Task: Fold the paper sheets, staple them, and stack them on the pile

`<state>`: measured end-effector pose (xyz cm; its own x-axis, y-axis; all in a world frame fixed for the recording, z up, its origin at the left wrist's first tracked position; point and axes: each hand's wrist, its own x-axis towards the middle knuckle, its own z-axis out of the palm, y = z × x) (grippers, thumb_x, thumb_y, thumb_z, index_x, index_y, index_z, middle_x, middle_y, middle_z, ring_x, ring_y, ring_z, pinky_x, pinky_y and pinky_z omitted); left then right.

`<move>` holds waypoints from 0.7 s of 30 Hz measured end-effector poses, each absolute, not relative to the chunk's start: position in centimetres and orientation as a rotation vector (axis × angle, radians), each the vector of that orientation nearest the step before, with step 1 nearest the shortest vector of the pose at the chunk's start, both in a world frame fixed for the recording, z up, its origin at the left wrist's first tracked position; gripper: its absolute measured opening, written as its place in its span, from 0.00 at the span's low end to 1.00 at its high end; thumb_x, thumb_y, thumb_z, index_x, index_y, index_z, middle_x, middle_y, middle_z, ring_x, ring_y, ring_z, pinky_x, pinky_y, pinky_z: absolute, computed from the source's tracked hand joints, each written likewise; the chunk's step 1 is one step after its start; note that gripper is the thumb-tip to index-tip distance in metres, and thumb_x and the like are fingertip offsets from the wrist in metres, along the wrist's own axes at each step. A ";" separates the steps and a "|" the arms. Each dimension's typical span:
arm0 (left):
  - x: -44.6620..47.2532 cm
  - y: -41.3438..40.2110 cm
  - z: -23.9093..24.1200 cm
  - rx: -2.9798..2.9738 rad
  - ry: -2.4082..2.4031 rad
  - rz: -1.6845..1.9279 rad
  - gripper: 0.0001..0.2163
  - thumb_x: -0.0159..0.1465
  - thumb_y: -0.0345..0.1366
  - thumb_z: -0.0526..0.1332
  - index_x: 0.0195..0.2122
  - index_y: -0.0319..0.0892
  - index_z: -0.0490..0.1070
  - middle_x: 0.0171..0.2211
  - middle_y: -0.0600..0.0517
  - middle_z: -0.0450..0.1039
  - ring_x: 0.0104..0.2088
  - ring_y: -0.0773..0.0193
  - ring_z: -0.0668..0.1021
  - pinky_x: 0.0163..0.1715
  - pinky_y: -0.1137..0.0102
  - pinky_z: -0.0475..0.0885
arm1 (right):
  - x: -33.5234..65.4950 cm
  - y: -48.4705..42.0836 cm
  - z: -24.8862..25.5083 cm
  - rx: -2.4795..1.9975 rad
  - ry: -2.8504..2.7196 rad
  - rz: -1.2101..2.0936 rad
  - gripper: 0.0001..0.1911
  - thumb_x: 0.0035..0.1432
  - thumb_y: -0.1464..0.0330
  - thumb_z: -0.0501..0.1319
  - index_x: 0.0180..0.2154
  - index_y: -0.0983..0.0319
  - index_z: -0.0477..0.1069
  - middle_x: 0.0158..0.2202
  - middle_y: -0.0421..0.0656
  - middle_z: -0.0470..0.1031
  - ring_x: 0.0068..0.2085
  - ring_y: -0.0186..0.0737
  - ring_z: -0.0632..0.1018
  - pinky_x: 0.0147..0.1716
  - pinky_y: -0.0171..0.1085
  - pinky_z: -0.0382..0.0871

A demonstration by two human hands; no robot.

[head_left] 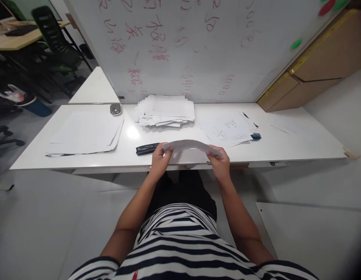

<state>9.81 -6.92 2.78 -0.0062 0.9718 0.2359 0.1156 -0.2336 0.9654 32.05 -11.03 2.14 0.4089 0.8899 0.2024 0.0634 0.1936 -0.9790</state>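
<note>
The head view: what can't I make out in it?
All in the head view:
Held paper: its far face, turned away from the camera.
Black object: its right end, hidden behind the left hand.
Whiteboard: upper part, cut off by the picture's top edge.
Printed sheet: its text, too small to read.

White paper (pixel 186 144), sheet count unclear, bowed into shallow arch, crest toward 12 o'clock; ends at 9 and 3 o'clock, both pinched; at 6 o'clock edge of tabletop (pixel 270 147).
</note>
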 end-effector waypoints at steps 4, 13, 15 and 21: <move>9.5 -6.9 1.8 1.449 1.261 1.357 0.11 0.62 0.44 0.60 0.41 0.43 0.71 0.39 0.52 0.75 0.41 0.63 0.76 0.44 0.67 0.70 | 31.3 -10.9 0.7 -1.339 -1.014 0.694 0.16 0.52 0.56 0.65 0.37 0.60 0.70 0.43 0.45 0.78 0.45 0.44 0.77 0.48 0.45 0.68; 8.1 -6.9 3.6 1.599 1.243 1.384 0.13 0.64 0.43 0.58 0.48 0.45 0.67 0.45 0.48 0.74 0.45 0.61 0.76 0.46 0.65 0.71 | 31.8 -13.6 2.1 -1.826 -1.128 0.359 0.22 0.52 0.53 0.62 0.42 0.61 0.71 0.35 0.49 0.78 0.41 0.53 0.78 0.42 0.46 0.69; 6.4 -6.5 3.9 1.838 1.336 1.324 0.14 0.65 0.43 0.57 0.50 0.46 0.66 0.49 0.47 0.72 0.50 0.59 0.74 0.50 0.62 0.69 | 32.2 -14.5 2.2 -1.809 -1.074 0.453 0.24 0.52 0.53 0.63 0.45 0.62 0.70 0.38 0.50 0.79 0.42 0.52 0.78 0.42 0.46 0.70; 1.7 -3.9 2.0 2.279 1.778 0.694 0.17 0.60 0.47 0.61 0.48 0.46 0.70 0.45 0.45 0.73 0.51 0.48 0.70 0.47 0.57 0.66 | 32.8 -15.2 -0.8 -1.558 -0.799 1.034 0.25 0.47 0.56 0.68 0.45 0.62 0.72 0.46 0.50 0.78 0.46 0.50 0.78 0.49 0.48 0.70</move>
<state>1.74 -3.86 1.96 0.1814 0.9499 0.2545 0.8714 -0.2752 0.4062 32.79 -15.17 -0.80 0.4028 0.8905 -0.2114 -0.0193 -0.2227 -0.9747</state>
